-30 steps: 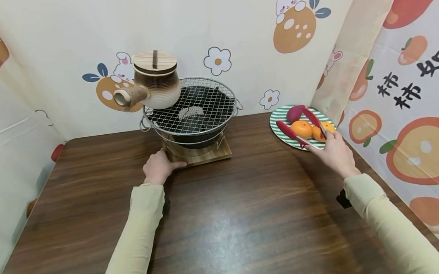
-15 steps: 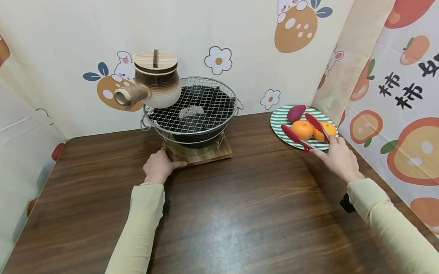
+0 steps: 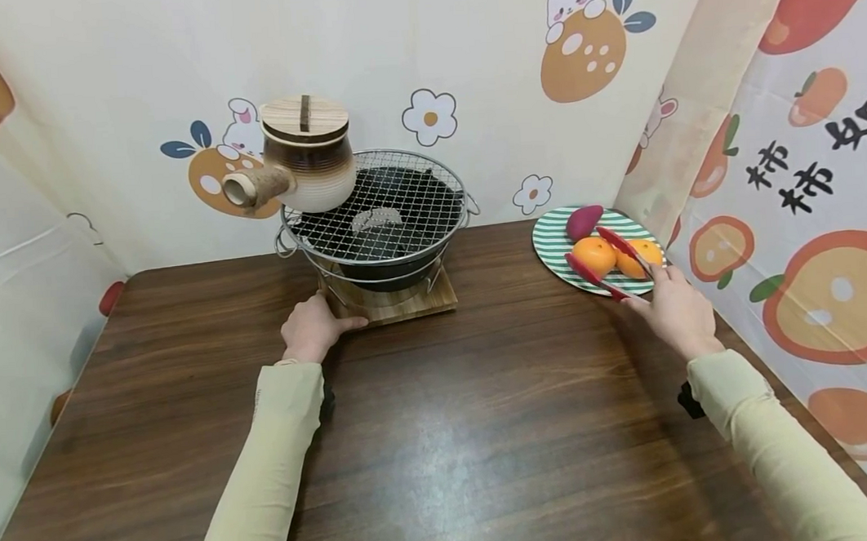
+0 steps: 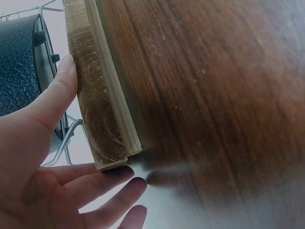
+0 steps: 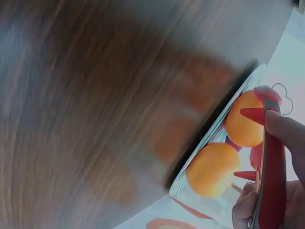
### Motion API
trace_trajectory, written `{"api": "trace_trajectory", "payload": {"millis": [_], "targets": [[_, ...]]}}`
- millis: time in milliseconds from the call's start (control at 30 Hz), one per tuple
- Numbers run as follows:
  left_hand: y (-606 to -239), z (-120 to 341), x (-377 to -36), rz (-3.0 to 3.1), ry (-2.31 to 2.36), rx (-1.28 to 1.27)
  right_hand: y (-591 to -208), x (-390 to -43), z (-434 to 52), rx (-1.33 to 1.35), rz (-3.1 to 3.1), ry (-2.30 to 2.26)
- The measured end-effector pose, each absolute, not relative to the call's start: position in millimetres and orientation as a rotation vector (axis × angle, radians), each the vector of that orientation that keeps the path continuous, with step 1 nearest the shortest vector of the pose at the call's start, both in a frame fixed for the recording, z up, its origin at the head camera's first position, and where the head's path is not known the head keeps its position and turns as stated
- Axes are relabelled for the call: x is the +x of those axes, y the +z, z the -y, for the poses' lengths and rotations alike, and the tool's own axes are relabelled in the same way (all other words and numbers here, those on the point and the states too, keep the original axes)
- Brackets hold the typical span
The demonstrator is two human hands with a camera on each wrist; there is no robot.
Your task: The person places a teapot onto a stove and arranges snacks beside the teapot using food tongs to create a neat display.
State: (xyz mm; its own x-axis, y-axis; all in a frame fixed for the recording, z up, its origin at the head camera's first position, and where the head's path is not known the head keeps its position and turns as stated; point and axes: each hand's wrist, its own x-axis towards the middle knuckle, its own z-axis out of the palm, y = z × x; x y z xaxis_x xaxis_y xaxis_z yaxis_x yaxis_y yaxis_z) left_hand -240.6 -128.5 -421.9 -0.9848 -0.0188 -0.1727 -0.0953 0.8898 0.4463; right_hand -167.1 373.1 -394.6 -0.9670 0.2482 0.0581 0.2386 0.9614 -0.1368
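Note:
My left hand [image 3: 311, 330] holds the front left corner of a square wooden base [image 3: 406, 303]; in the left wrist view the thumb presses one edge and the fingers rest at the end. On that base stands a round black grill [image 3: 389, 274] with a wire mesh on top. My right hand [image 3: 677, 311] grips red-tipped tongs [image 3: 627, 248] over a green-and-white striped plate [image 3: 549, 233]. The tong tips stand on either side of the left orange [image 3: 593, 255]. A second orange [image 3: 649, 253] and a purple fruit-like piece [image 3: 584, 222] lie beside it.
A brown-and-cream clay pot [image 3: 320, 174] with a wooden lid and side handle sits on the mesh's left part. Patterned cloth walls [image 3: 489, 71] border the brown table [image 3: 442, 433] at the back and right.
The tong tips have come closer together and down around the left orange. My right hand has shifted slightly right. The left hand stays at the base's corner.

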Motion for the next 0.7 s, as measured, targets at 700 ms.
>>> {"api": "trace_trajectory", "payload": {"millis": [700], "targets": [[-424.2, 128.9, -242.0, -2.884, 0.706, -0.092, -393.8, -169.3, -377.6, -0.425, 3.081, 0.257]]}}
